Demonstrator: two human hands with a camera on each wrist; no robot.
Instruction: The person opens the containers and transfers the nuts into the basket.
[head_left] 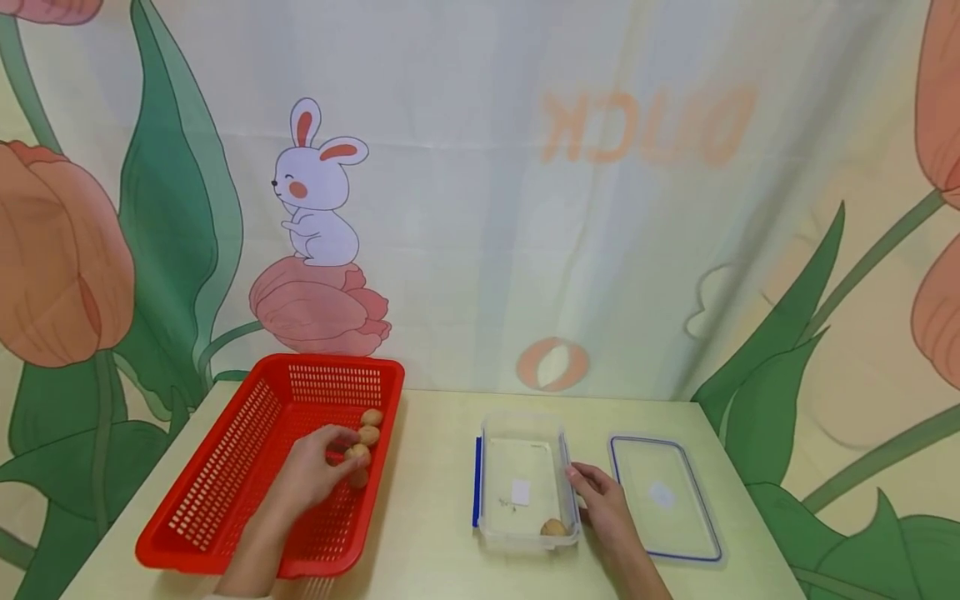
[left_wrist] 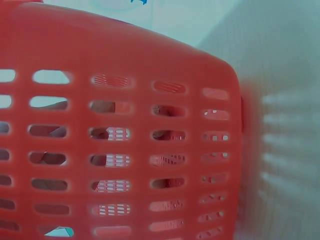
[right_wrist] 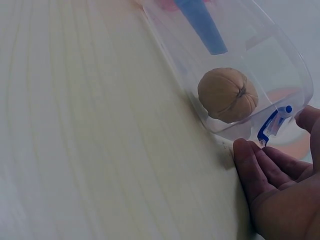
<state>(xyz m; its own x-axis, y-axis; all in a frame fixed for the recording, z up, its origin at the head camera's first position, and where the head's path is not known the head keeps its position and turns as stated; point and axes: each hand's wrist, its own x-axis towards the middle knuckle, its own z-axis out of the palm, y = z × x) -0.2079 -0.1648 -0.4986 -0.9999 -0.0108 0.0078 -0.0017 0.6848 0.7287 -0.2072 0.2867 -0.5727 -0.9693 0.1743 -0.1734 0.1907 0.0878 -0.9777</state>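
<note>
In the head view my left hand (head_left: 318, 467) reaches into a red plastic basket (head_left: 396, 392). Its thumb and forefinger pinch a walnut (head_left: 361, 454) in a row of several along the right wall. The basket's slotted side (left_wrist: 135, 140) hides most of that hand in the left wrist view. My right hand (head_left: 606, 504) holds the right side of a clear plastic box (head_left: 525, 537), thumb at the rim and fingers against the outside, near a blue-edged clasp (right_wrist: 272, 125). One walnut (right_wrist: 228, 95) lies inside the box, in its near right corner.
A clear lid (head_left: 663, 496) with a blue seal lies on the table right of the box. The box's left clasp (head_left: 477, 483) hangs outward. Bare tabletop (head_left: 427, 500) separates basket and box. A printed curtain (head_left: 465, 208) hangs behind the table.
</note>
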